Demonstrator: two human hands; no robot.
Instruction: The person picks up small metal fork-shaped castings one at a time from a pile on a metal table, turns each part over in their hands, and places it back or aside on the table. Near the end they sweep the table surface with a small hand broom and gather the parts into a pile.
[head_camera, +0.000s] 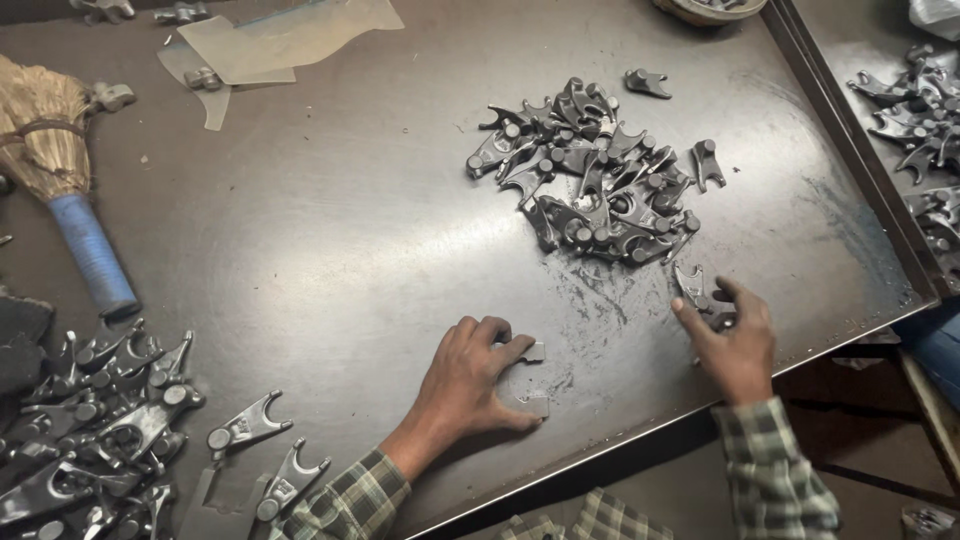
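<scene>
Left hand: the left hand (470, 385) is lying at six o'clock on the worktop (330, 230), its fingers (515, 350) curling closed around a small flat metal piece (530, 378), thumb pressing at its near edge.
Right hand: the right hand (735, 345) is sitting at four o'clock, fingers pinching a forked metal part (692, 285) and lifting its tip just clear of the heap.
Heap: the main pile of forked parts (595, 175) is resting at one o'clock, just beyond the right hand; one stray part (647, 82) is lying apart at twelve.
Sorted lot: a second pile (90, 420) is gathering at eight o'clock, well apart from both hands.
Other items: a broom (55, 170) is lying at nine o'clock; plastic sheets (280, 40) at eleven.
Handling note: in my judgement, gripping each part by its shank rather than its prongs is keeping neighbouring parts from snagging and dragging.
</scene>
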